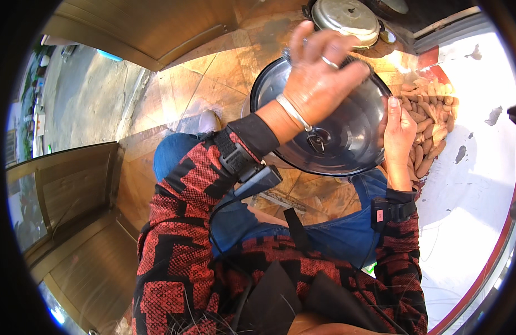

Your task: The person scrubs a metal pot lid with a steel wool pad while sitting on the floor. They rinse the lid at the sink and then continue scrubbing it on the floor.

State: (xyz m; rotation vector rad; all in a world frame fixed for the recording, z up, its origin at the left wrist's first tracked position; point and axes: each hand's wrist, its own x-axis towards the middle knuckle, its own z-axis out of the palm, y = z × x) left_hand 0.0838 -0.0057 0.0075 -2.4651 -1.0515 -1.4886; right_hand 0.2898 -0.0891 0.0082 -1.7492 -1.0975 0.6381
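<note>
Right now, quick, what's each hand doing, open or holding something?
Left hand: fingers curled over the far rim of the lid, gripping it.
Right hand: fingers closed on the lid's right edge.

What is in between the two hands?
In the head view, the dark round pot lid with its small knob lies between the left hand and the right hand; both hands hold its rim.
</note>
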